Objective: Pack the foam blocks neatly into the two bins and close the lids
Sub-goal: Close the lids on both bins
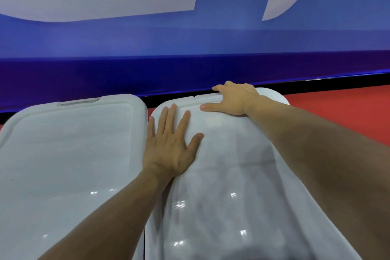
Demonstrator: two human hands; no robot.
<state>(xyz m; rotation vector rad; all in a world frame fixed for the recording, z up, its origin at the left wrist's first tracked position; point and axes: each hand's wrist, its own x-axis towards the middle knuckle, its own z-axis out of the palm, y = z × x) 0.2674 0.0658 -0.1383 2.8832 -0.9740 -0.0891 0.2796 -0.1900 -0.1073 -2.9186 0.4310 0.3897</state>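
Two white plastic bins sit side by side, seen from above by the person leaning over them, and both have their lids on. The left lid [69,154] lies flat, with a raised rim around a sunken panel and a latch tab at its far edge. The right lid [228,186] is just beside it, a narrow dark gap running between the two. Its top is translucent and pale shapes show faintly through it, too blurred to tell what they are. No foam blocks are visible outside the bins.

The left hand [171,143] lies palm down on the near left part of the right lid, fingers straight and spread wide, holding nothing. The right hand [234,99] reaches to the far edge of the same lid; its thumb lies flat along the top, pointing left, while the fingers curl over the back rim beside the latch tab, gripping that edge. Both bare forearms stretch in from the bottom of the view.

The bins rest on a red floor [337,112]. Behind them runs a black strip and then a blue wall banner [190,48] with large white shapes
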